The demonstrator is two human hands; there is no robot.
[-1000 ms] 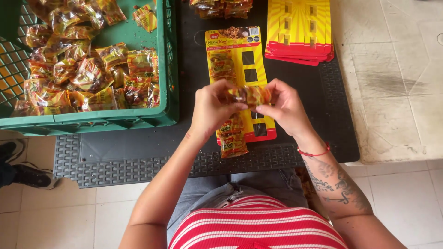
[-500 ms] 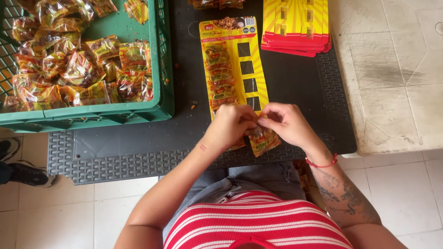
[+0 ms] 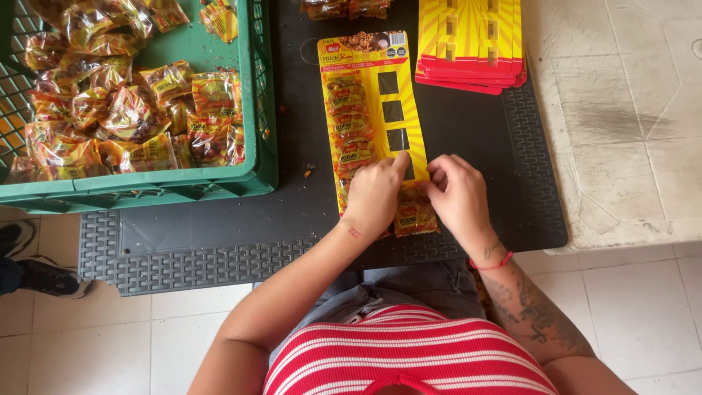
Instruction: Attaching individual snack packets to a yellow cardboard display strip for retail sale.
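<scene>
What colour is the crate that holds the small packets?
Green crate, plain in the head view; it holds the packets.

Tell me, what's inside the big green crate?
The green crate holds a heap of small clear snack packets, yellow and red, piled along its near side. A bare patch of green floor shows farther back. Whatever lies under the heap is covered.

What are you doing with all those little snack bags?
A person is pressing a small snack packet onto the bottom of a yellow card lying on a black mat, with both the left hand and the right hand on it. One column of the card is filled with packets; the other shows empty slots. A green crate of loose packets sits at the left, and a stack of cards lies behind.
</scene>
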